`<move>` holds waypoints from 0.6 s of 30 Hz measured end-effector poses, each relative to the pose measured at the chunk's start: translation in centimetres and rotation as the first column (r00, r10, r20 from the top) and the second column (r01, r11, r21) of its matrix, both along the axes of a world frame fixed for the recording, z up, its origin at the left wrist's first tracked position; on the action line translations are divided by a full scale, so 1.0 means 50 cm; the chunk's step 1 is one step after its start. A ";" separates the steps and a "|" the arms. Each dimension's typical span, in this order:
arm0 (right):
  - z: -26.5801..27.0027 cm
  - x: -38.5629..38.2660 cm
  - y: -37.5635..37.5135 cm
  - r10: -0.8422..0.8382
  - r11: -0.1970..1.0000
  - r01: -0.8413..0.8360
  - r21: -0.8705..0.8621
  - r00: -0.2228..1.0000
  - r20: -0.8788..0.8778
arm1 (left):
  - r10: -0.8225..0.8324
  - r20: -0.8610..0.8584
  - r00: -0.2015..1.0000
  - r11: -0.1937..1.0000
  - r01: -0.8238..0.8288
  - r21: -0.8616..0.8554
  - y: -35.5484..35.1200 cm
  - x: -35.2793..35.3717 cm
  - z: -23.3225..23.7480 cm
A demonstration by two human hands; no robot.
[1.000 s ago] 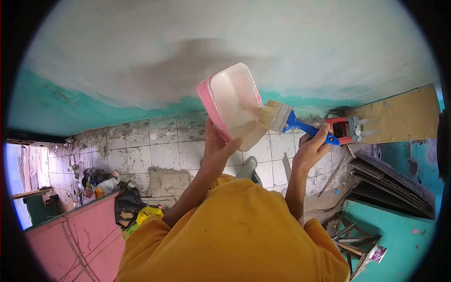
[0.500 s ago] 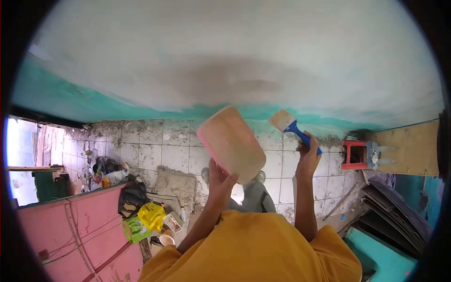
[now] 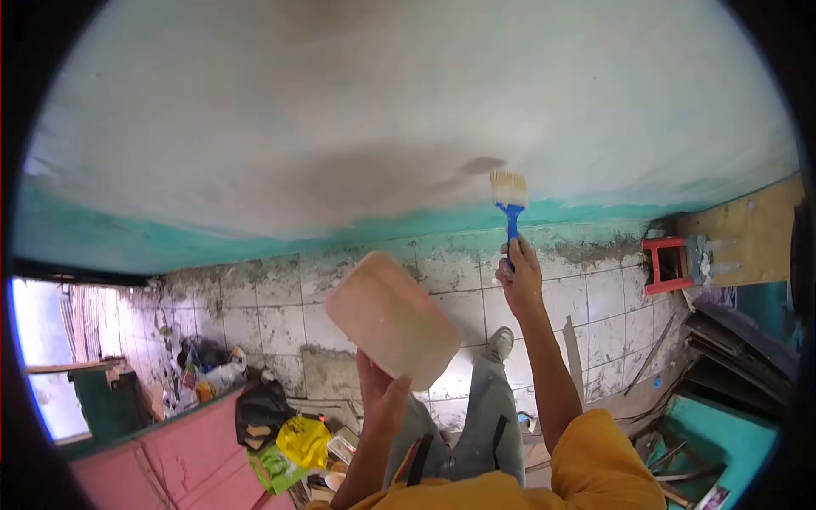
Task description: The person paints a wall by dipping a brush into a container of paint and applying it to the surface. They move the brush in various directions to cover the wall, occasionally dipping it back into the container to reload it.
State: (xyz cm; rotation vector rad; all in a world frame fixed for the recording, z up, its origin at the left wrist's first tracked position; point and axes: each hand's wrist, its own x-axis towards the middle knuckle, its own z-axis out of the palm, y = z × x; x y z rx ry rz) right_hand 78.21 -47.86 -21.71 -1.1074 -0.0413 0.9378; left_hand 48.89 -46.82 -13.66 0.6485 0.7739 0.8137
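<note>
At the wall, we seem to be in the brushing step, laying a pale coat over a turquoise band. Our right hand pinches a flat paintbrush by its blue handle, bristles up; a small shadow falls beside the tip, so we judge it just off the surface, though contact is hard to tell. Our left hand grips a rounded, oblong tub by its near edge, lower than the paintbrush and left of it; its opening faces away, so we cannot see what it holds.

The next move, we judge, calls for bristles laid flat and a steady tub. The bristles look cream-coloured and coarse, the tub smooth and pinkish, the wall matte, the tiled floor grimy.
</note>
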 end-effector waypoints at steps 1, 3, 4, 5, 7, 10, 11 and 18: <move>0.012 -0.001 0.025 -0.010 1.000 0.008 0.022 0.993 0.120 | 0.004 -0.015 1.000 1.000 -0.004 -0.008 0.007 -0.012 -0.008; 0.015 -0.004 0.081 -0.055 0.996 0.073 -0.061 0.966 0.253 | -0.002 -0.022 1.000 1.000 0.002 -0.012 0.021 -0.033 -0.031; 0.004 -0.001 0.104 -0.086 0.990 0.120 -0.068 0.922 0.377 | -0.004 -0.028 1.000 1.000 0.004 -0.012 0.027 -0.043 -0.042; -0.010 0.002 0.127 -0.111 0.983 0.167 -0.071 0.863 0.493 | -0.004 -0.036 0.999 1.000 0.004 -0.013 0.032 -0.052 -0.055; -0.085 0.011 0.175 -0.179 0.974 0.226 -0.009 0.797 0.577 | -0.018 -0.047 0.999 1.000 0.017 -0.018 0.040 -0.073 -0.078; -0.202 0.014 0.204 -0.134 0.974 0.220 -0.060 0.765 0.630 | -0.011 -0.065 0.998 0.999 0.009 -0.038 0.041 -0.092 -0.093; -0.277 0.017 0.202 -0.134 0.973 0.221 -0.061 0.764 0.631 | 0.001 -0.069 0.998 0.999 -0.005 -0.054 0.037 -0.095 -0.093; -0.316 0.026 0.158 0.116 0.855 0.248 -0.456 0.764 0.635 | 0.054 -0.005 0.999 0.996 -0.054 -0.067 0.000 -0.105 -0.062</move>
